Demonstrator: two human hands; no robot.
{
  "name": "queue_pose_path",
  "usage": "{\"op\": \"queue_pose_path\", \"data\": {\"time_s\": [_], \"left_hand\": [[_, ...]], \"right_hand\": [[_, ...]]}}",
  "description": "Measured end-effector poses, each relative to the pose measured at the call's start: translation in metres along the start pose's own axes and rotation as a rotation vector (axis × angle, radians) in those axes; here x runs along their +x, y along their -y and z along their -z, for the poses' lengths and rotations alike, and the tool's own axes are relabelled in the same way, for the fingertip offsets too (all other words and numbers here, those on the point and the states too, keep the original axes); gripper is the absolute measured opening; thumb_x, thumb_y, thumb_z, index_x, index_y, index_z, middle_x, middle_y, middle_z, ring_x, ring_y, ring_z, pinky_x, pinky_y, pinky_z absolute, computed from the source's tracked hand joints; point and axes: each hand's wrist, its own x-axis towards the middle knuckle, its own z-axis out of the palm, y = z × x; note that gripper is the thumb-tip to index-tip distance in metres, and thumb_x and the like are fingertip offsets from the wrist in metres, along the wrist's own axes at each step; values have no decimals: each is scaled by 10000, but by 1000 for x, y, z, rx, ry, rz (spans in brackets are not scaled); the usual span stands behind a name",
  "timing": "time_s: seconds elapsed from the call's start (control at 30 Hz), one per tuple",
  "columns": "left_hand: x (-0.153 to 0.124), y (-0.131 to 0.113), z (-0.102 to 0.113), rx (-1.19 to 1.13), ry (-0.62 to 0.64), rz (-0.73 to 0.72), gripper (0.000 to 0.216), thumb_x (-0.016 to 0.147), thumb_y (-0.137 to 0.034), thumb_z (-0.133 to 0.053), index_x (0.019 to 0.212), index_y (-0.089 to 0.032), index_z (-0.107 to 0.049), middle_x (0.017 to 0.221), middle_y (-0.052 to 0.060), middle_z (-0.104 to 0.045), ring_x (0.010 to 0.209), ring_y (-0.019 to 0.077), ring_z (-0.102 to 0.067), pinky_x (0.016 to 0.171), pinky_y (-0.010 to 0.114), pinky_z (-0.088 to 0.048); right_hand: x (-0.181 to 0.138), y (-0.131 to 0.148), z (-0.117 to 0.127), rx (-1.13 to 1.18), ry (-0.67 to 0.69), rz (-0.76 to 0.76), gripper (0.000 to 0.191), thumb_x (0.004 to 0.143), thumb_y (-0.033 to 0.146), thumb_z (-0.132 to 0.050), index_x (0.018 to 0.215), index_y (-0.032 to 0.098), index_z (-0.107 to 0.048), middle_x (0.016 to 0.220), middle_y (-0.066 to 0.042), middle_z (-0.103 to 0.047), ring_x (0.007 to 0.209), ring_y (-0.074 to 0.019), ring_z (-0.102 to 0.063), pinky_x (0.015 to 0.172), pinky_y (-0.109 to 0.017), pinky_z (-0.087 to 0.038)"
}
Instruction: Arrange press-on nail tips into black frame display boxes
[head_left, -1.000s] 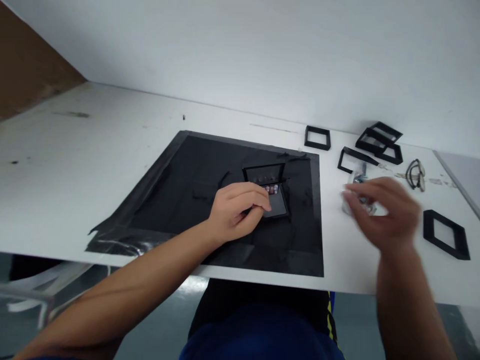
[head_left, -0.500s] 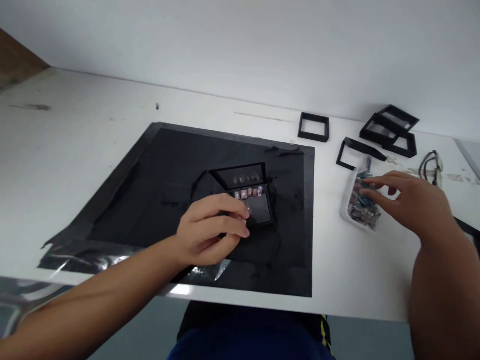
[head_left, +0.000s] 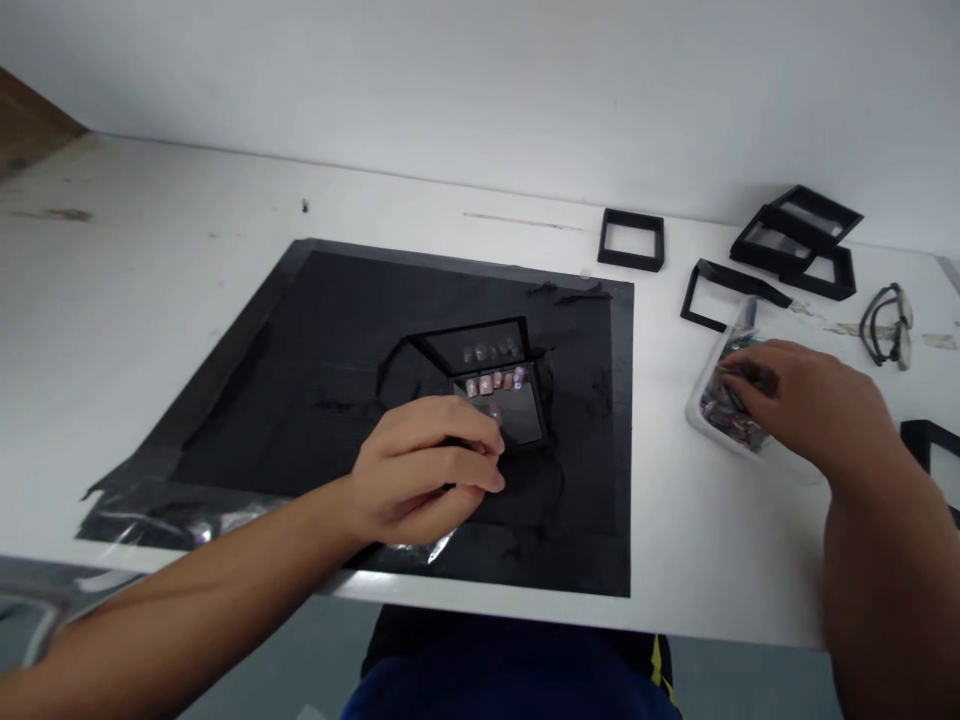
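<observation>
A black hinged display case (head_left: 525, 430) stands open on the black mat, its clear lid tilted up at the back. Along its upper edge lies a row of small pinkish press-on nails (head_left: 486, 384); another piece sits lower, near my fingers. My left hand (head_left: 427, 465) is at the case's lower left corner, fingers curled together. Anything inside its fingers is hidden. On the right, my right hand (head_left: 821, 405) reaches into a clear plastic tub (head_left: 748, 314) of small shiny pieces (head_left: 724, 405). Its thumb and forefinger are pinched together; what they grip is too small to make out.
The black mat (head_left: 360, 300) is taped onto the white table (head_left: 187, 210). Black frames (head_left: 632, 262) stand at the back, several of them stacked (head_left: 772, 262) at the right. Glasses (head_left: 889, 325) lie beyond my right hand. Another black frame (head_left: 921, 438) sits at the right edge.
My right thumb and forefinger have closed into a pinch over the tub. The left hand stays beside the case. The view has shifted slightly.
</observation>
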Motion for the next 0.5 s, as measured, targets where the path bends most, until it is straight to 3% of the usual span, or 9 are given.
{"op": "queue_pose_path", "data": {"time_s": [0.17,0.33,0.5], "left_hand": [[0,1,0,5,4,-4,184,775,8,-556,803,-162,-620,842,33,-602,681,97,-613,572,252,-576],[-1,3,-1,-9,26,60,198,784,11,-565,815,-174,-627,855,20,-626,691,79,-625,618,216,-570],[-2,3,-1,-25,21,78,198,775,13,-567,795,-171,-635,842,20,-630,688,80,-631,638,213,-565]], "right_hand": [[0,-16,0,123,-19,-63,321,811,581,-617,958,324,-740,788,1,-716,690,-214,-613,568,-333,-411],[-8,-38,4,422,-177,-94,389,721,649,-714,953,340,-764,872,13,-765,699,-200,-686,624,-341,-504],[-14,-41,9,677,-104,-113,528,610,700,-805,891,260,-723,824,-36,-767,752,-240,-744,668,-329,-548]]}}
